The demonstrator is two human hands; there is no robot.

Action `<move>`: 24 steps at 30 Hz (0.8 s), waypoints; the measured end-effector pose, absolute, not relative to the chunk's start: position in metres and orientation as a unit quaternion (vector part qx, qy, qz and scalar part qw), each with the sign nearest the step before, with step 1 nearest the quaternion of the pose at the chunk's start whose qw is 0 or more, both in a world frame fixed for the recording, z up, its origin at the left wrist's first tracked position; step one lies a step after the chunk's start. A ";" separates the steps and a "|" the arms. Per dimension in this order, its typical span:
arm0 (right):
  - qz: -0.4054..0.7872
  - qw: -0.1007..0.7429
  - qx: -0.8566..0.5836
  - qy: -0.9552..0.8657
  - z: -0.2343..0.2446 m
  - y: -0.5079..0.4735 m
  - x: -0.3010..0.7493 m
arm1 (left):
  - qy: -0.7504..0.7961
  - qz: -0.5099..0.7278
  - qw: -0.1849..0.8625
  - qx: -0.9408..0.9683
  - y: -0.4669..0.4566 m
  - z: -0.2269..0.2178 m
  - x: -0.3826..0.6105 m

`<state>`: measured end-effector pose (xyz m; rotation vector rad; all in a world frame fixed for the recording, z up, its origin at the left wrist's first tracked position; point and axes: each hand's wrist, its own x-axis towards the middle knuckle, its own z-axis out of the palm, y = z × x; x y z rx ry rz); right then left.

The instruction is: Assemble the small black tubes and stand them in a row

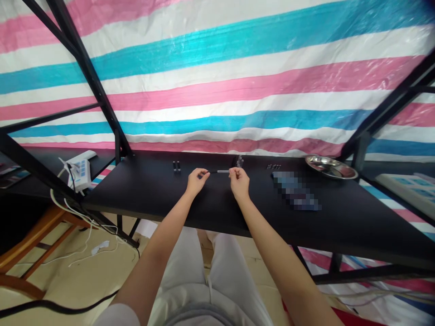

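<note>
My left hand (197,180) and my right hand (239,181) are raised over the middle of the black table. Between them stretches a slim black-and-grey stick (222,171), held level. Left fingertips pinch its dark end, while the right fingertips close on the grey end; its exact kind is too small to make out. Just behind my right hand are some small clear and dark pieces (240,160), partly hidden. Two short black cylinders with pale ends (176,166) stand side by side, left of my left hand.
Several tiny clear pieces (273,166) lie to the right, near a blurred-out flat dark blue item (295,191). A shiny metal plate (350,173) sits at the table's back right. Black frame posts (102,95) flank the table (142,190); a white power strip (82,174) is further left.
</note>
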<state>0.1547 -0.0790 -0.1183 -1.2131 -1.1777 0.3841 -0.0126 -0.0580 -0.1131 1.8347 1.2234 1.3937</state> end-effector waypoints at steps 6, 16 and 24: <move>0.195 0.650 -0.517 -0.521 -0.119 -0.078 0.157 | 0.442 0.510 0.301 0.674 -0.058 -0.112 -0.012; 0.235 0.591 -0.493 -0.593 -0.124 -0.081 0.151 | 0.391 0.458 0.258 0.755 -0.065 -0.112 -0.008; 0.267 0.562 -0.504 -0.599 -0.130 -0.078 0.153 | 0.403 0.471 0.234 0.749 -0.067 -0.109 -0.004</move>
